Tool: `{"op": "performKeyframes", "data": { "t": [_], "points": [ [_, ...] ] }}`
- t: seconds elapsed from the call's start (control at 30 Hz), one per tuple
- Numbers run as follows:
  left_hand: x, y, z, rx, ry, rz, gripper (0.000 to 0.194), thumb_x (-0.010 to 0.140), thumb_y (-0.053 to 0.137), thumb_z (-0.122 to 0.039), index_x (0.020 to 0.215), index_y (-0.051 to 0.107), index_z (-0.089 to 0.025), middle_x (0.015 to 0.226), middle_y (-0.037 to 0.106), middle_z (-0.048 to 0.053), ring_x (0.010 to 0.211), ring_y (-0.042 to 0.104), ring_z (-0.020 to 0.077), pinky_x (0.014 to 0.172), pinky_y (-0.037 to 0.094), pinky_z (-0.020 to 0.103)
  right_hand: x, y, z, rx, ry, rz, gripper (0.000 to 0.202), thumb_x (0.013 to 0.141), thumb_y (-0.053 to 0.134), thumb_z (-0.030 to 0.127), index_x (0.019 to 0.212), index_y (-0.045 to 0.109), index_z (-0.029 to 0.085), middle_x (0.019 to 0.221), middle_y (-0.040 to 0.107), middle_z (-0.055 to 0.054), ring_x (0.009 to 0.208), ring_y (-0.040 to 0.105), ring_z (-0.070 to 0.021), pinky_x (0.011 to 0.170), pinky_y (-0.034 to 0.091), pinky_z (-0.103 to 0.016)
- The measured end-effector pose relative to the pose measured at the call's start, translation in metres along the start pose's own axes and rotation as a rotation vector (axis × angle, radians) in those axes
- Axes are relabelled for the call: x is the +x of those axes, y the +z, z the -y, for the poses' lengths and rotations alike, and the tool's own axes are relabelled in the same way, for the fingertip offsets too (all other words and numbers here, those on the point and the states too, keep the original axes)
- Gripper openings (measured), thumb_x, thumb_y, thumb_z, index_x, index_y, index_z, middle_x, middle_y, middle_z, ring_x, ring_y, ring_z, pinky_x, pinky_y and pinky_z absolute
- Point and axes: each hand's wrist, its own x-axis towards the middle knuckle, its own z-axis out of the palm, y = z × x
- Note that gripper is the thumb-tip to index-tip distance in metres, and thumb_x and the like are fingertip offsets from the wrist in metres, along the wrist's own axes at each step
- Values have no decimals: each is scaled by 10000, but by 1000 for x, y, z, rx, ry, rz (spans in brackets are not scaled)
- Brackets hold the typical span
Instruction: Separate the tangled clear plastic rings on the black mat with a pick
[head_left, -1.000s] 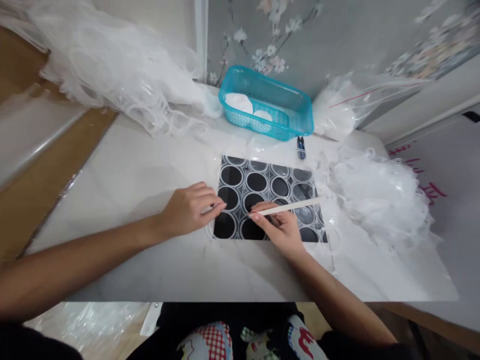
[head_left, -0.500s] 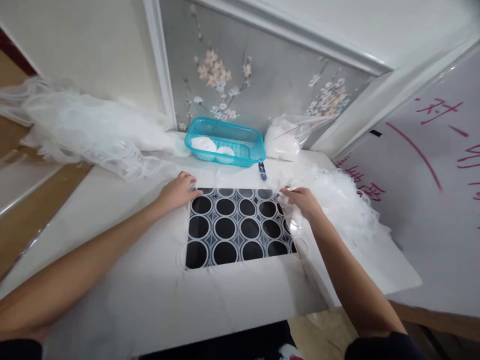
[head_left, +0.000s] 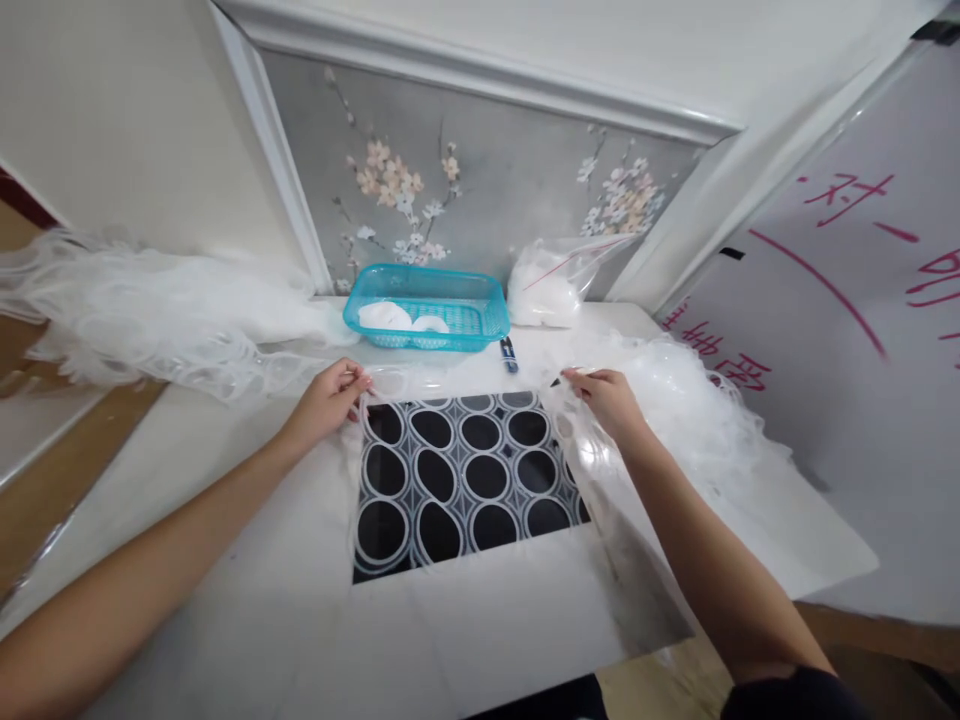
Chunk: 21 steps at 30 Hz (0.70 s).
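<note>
Clear film [head_left: 598, 452] is lying over the black circle-patterned mat [head_left: 486, 477] on the white table [head_left: 255, 610], extending past the mat's right edge. Both forearms are reaching forward and slanting inward, the hands sitting well apart. The left hand [head_left: 331, 402] is curling beside the mat's far left corner, its thumb and fingers pinching the film's edge. The right hand [head_left: 609, 400] is bending palm-down near the far right corner, pinching the film between thumb and forefinger.
</note>
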Motion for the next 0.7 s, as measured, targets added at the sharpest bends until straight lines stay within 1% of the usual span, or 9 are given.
{"op": "performKeyframes", "data": {
  "t": [0.1,0.2,0.27,0.33,0.43,0.5,0.57,0.6,0.7],
  "points": [
    [10,-1,-9,24,42,-40,368,729,595,-537,813,445,-211,772,630,-4,478,562,111,421,449,230,18,1,8,62,-5,-82,406,663,677,516,490,525,182,514,506,1,512,422,-112,491,325,-274],
    [21,-3,-11,75,52,-81,303,780,524,-496,825,431,-211,789,627,0,447,550,112,411,431,240,35,4,13,59,-19,-143,344,652,661,489,602,628,151,618,604,-23,597,507,-133,564,384,-273],
    [24,-5,-10,137,54,-109,278,797,518,-469,851,452,-205,857,643,32,510,589,140,433,447,259,42,4,15,22,-3,-167,357,662,649,473,720,694,123,669,650,-42,650,555,-154,603,406,-278],
    [15,-5,-9,214,68,-162,292,792,568,-442,932,496,-196,992,649,72,692,651,192,524,495,292,42,1,15,-19,37,-159,367,661,667,452,755,720,102,649,667,-59,663,589,-181,613,417,-291],
    [-26,-2,-4,515,294,-183,337,835,594,-402,1090,536,-191,1145,634,100,989,639,251,777,529,363,19,-5,20,-209,84,-85,268,640,730,382,670,728,116,605,681,-87,669,641,-234,633,440,-324],
    [-68,4,0,791,604,-43,234,921,522,-352,1079,570,-185,1089,671,89,1004,645,242,849,518,371,-10,-8,28,-450,50,-84,192,667,731,345,673,748,154,643,708,-105,718,674,-276,667,461,-356],
    [-112,10,5,972,871,126,156,968,468,-244,1031,594,-178,920,702,52,848,675,197,747,528,320,-45,-6,43,-570,-49,-122,178,736,694,357,760,777,201,719,739,-112,791,696,-310,699,485,-390],
    [-132,14,8,1044,938,151,156,962,468,-186,1051,594,-167,806,686,28,718,660,175,648,514,293,-63,-2,52,-546,-123,-102,180,767,679,369,780,779,220,755,749,-108,821,702,-316,703,498,-398],
    [-173,21,14,1188,988,150,322,905,435,-12,1192,546,-108,628,605,-22,508,570,142,476,425,266,-107,31,82,-338,-360,102,196,870,599,344,813,767,260,919,763,-64,899,710,-277,730,542,-386]
  ]
}}
